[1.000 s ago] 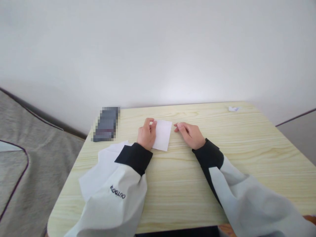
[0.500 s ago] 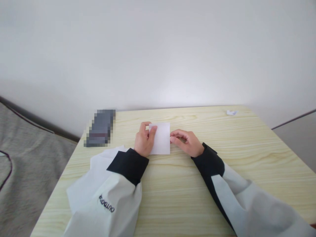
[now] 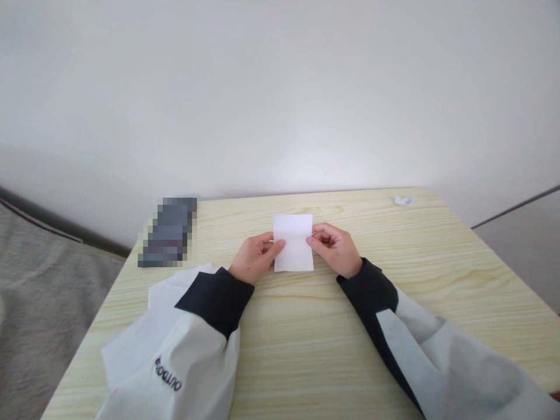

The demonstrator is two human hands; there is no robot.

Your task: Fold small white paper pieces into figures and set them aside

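Note:
Between my two hands is a small white piece of paper [image 3: 293, 256], nearly square, with a faint line running across its middle. My left hand [image 3: 256, 256] pinches its left edge, thumb on the face toward me and fingers behind. At the opposite edge, my right hand [image 3: 335, 246] grips the paper in the same way, its fingers curled at the back. The paper is held above the table, and the fingertips behind it are hidden.
White sheets of paper [image 3: 131, 344] lie partly under my left sleeve on the wood-grain table [image 3: 297, 350]. A dark, pixelated flat object [image 3: 168, 230] rests at the back left. A small white scrap [image 3: 403, 200] sits far right. A pale wall [image 3: 280, 99] rises behind the table.
My right hand has closed on the paper's right edge. My left hand has shifted its grip to the left edge, showing more of the paper. The paper sits slightly farther right in view.

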